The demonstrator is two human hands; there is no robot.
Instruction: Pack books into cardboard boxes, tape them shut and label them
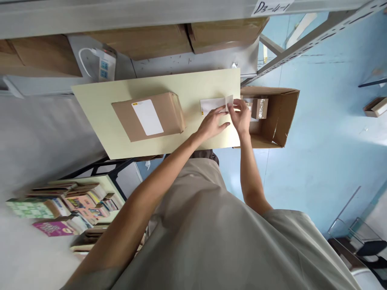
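A white label sheet (210,104) with a small yellow mark lies near the right end of the pale yellow tabletop (193,86), its right end turned up. At that raised end, my right hand (242,116) pinches the sheet between thumb and fingers. My left hand (211,124) rests over the label's lower edge, fingers stretched out and thumb apart. To the left on the same tabletop sits a brown paper-wrapped parcel (121,117) bearing a white label (148,117).
An open cardboard box (279,117) with small boxes inside stands right of the table. Behind it are a metal shelf (151,14), large cartons (151,40) and a power strip (107,66). Piles of books (81,201) lie at lower left, and a chair (365,241) stands at lower right.
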